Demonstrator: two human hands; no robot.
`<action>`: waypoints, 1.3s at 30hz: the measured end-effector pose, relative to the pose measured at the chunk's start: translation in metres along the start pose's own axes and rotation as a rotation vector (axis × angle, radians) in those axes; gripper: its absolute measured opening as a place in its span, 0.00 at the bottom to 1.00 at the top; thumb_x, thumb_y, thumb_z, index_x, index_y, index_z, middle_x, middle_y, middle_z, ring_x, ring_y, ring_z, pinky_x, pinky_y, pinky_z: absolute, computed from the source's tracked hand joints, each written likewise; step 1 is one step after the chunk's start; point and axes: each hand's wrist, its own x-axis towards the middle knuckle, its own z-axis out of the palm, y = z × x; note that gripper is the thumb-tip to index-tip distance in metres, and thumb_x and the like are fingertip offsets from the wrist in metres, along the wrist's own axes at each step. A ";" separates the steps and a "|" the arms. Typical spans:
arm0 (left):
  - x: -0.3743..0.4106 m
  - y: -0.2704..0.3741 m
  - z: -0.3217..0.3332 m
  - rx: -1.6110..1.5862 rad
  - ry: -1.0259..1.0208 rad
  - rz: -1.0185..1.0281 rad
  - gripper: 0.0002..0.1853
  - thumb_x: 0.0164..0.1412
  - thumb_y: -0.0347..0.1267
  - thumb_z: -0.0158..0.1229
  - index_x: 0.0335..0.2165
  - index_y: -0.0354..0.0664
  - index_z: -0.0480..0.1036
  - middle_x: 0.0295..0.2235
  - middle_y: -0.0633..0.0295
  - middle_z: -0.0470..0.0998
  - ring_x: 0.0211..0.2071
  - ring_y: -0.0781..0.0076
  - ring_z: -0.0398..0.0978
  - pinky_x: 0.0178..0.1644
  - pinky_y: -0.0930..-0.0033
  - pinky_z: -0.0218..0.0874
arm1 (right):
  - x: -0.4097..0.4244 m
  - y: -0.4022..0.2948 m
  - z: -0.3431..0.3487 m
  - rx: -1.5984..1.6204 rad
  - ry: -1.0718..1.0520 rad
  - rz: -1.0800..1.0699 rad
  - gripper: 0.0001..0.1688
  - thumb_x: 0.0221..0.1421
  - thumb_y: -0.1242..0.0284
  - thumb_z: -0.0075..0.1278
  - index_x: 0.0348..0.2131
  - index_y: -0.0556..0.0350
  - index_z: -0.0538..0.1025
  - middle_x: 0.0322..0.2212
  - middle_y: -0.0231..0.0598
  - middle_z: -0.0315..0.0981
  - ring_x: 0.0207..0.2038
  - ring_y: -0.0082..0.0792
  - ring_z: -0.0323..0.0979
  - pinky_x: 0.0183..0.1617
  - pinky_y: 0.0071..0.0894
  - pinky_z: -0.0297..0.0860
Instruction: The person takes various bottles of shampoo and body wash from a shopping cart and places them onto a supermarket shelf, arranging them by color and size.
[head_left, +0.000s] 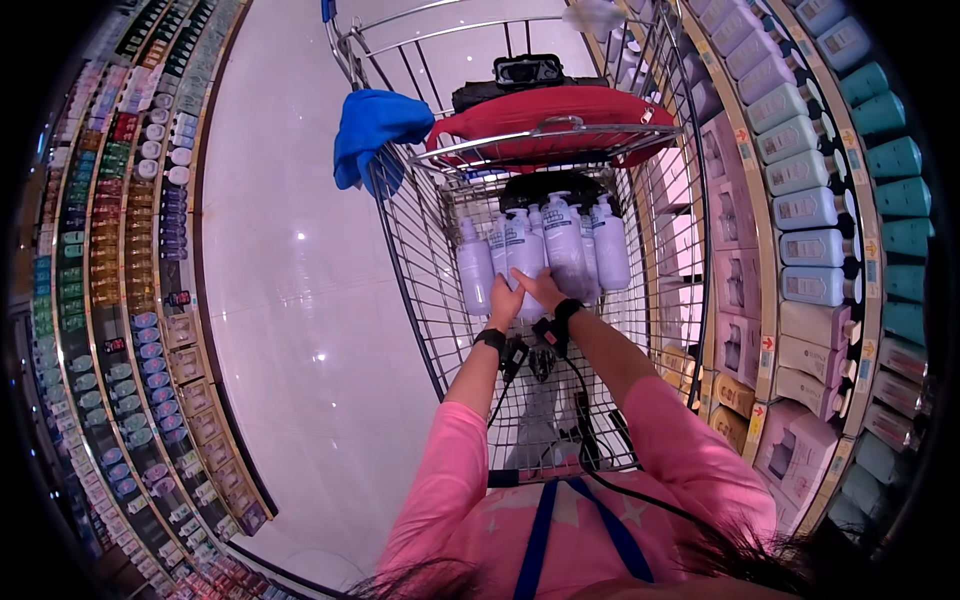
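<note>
Both arms reach down into a wire shopping cart (409, 289), where several lavender pump bottles stand in a cluster. My left hand (508, 298) is against the left side of a front lavender pump bottle (525, 244). On its other side is my right hand (537, 286), thumb and fingers around the lower part of that same bottle. Another lavender pump bottle (475, 270) stands just left of my left hand. Right of the held one, a taller-looking pump bottle (564, 232) has a printed label. A black item (555, 187) lies behind the bottles.
A red zippered bag (547, 120) fills the cart's raised far section. A blue cloth (375, 131) hangs over the left rim. Shelves of bottles (799, 172) stand close on the right; a stocked shelf (112, 225) lies across the pale aisle floor (300, 300). Black cables hang near my wrists.
</note>
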 end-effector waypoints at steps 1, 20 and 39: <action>0.004 -0.007 -0.005 0.089 -0.060 0.022 0.35 0.45 0.44 0.58 0.42 0.25 0.60 0.35 0.33 0.68 0.39 0.40 0.67 0.43 0.56 0.58 | -0.010 -0.013 -0.007 -0.199 -0.113 -0.111 0.46 0.42 0.58 0.51 0.52 0.67 0.50 0.44 0.66 0.55 0.47 0.52 0.59 0.51 0.36 0.55; -0.129 0.160 -0.060 -0.243 -0.005 0.552 0.50 0.32 0.36 0.65 0.51 0.32 0.45 0.43 0.42 0.65 0.44 0.50 0.66 0.47 0.62 0.59 | -0.221 -0.094 -0.155 0.289 0.070 -0.576 0.53 0.32 0.62 0.63 0.52 0.63 0.51 0.44 0.49 0.61 0.46 0.35 0.62 0.49 0.28 0.60; -0.566 0.336 0.128 -0.366 -0.400 1.512 0.50 0.36 0.35 0.65 0.52 0.31 0.43 0.48 0.40 0.56 0.49 0.44 0.57 0.51 0.57 0.52 | -0.731 0.091 -0.306 -0.045 1.606 -0.424 0.49 0.27 0.51 0.61 0.41 0.67 0.60 0.32 0.57 0.70 0.35 0.51 0.70 0.39 0.38 0.67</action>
